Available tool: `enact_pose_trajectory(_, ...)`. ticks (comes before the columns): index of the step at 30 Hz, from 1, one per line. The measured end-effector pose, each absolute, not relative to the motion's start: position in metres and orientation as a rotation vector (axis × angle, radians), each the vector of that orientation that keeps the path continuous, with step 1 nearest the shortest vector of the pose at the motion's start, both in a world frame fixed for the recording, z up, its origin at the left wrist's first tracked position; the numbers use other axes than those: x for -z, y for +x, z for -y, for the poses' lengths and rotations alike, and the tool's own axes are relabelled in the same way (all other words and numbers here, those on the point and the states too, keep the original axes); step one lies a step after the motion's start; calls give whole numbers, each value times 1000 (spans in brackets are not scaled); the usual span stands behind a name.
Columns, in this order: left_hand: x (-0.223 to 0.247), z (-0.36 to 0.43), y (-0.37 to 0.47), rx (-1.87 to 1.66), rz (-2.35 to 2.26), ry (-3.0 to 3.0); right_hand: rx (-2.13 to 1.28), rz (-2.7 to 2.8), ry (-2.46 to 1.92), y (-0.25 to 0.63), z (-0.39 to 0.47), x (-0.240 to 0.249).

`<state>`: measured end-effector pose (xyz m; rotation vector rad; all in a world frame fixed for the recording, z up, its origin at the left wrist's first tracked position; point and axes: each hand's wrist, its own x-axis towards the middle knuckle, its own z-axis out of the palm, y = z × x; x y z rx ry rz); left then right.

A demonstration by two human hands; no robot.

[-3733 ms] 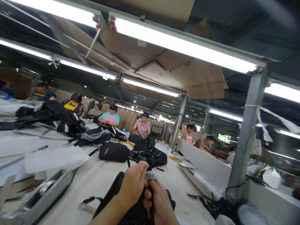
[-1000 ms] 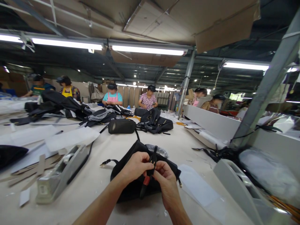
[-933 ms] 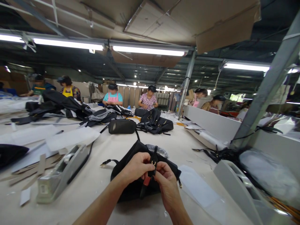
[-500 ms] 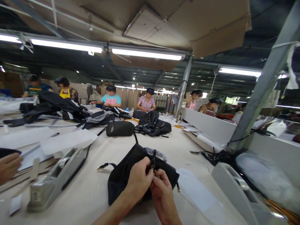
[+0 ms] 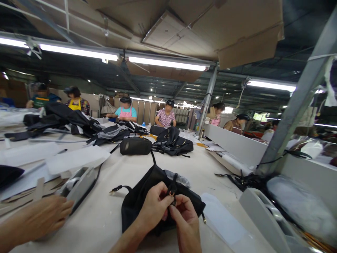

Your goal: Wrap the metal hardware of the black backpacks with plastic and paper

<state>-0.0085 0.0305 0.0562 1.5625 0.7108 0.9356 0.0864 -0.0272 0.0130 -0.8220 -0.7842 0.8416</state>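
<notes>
A black bag (image 5: pixel 135 191) lies on the pale table right before me, a strap with a metal end sticking out on its left. My left hand (image 5: pixel 155 203) pinches a short black strap (image 5: pixel 173 181) with a gold-coloured buckle (image 5: pixel 172 193) on the bag's front. Close beside it, my right hand (image 5: pixel 185 214) is closed on the same strap just below the buckle. The fingertips of both hands nearly meet and cover the strap's lower end. Clear plastic wrap (image 5: pixel 179 178) shows behind the strap.
At left, a co-worker's hand (image 5: pixel 44 214) rests on a grey tape dispenser (image 5: pixel 84 179). Another dispenser (image 5: pixel 263 211) stands at right. White paper sheets (image 5: pixel 76 158), a black pouch (image 5: pixel 135 145) and piled black bags (image 5: pixel 172 140) lie farther back. Several people sit beyond.
The co-worker's hand at left has come right onto the tape dispenser, and the black piece it held lies behind. My hands stay at the buckle, which shows more plainly.
</notes>
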Motion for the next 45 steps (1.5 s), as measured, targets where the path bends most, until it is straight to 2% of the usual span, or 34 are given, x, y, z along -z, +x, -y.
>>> enact_pose_trajectory(10, -64, -40, -26, -716, -511, 1411, -680, 769, -951, 86, 23, -8)
enact_pose_trajectory(15, -68, -38, -25, -723, -489, 1582, -680, 749, -963, 88, 24, -10)
enact_pose_trajectory(20, -71, -28, -26, -806, -590, 1795, -769, 748, -935, 94, 28, -11)
enact_pose_trajectory(27, -63, -34, -23, -780, -461, 1562, -941, 614, -856, 90, 32, -17)
enact_pose_trajectory(31, -63, -32, -22, -779, -498, 1612, -955, 720, -923, 93, 32, -16)
enact_pose_trajectory(36, -64, -22, -21, -765, -600, 1620, -847, 789, -994, 100, 33, -16)
enact_pose_trajectory(42, -65, -26, -28, -640, -515, 1114, -616, 875, -1028, 102, 34, -9)
enact_pose_trajectory(45, -74, -35, -30, -666, -499, 1042, -498, 934, -1098, 102, 33, 4)
